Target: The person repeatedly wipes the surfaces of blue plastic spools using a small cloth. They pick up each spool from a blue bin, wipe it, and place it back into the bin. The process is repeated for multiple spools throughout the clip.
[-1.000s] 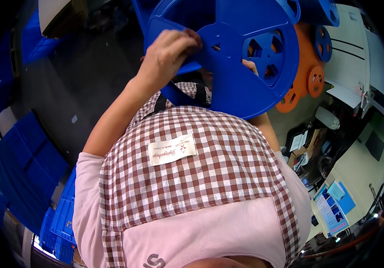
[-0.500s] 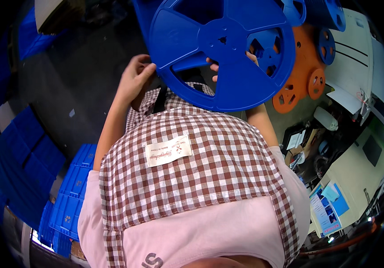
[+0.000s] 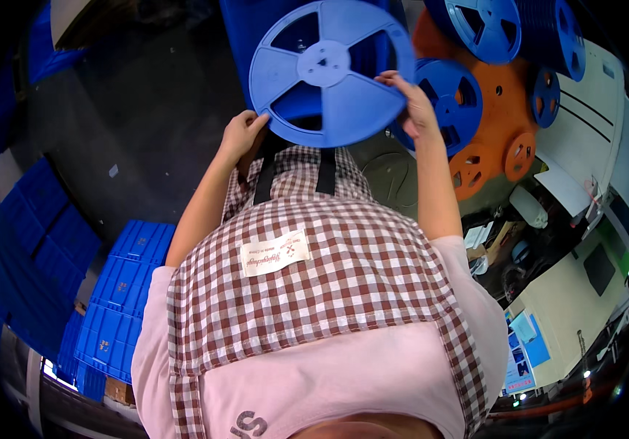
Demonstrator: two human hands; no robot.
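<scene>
A large blue plastic reel [image 3: 358, 110], with wedge-shaped openings and a hub hole, is held out in front of my apron. At its lower left rim, my left hand [image 3: 244, 136] pinches the edge between thumb and fingers. My right hand [image 3: 417, 110] grips the right rim, its fingers reaching through an opening. Beneath and behind the reel is a blue bin [image 3: 235, 44], mostly covered by it. Close to my right hand, another blue reel [image 3: 450, 121] lies against an orange surface [image 3: 501, 121].
More blue reels [image 3: 491, 33] stand at the upper right, with a stack [image 3: 572, 44] beyond. Small orange reels [image 3: 521, 156] are below them. Blue crates [image 3: 120, 289] sit at the lower left. A pale table [image 3: 574, 293] with papers is on the right.
The reel has moved down and away from me and slightly left, looking smaller and lighter. My right hand, partly hidden behind it before, now shows at its right rim. My left hand moved right.
</scene>
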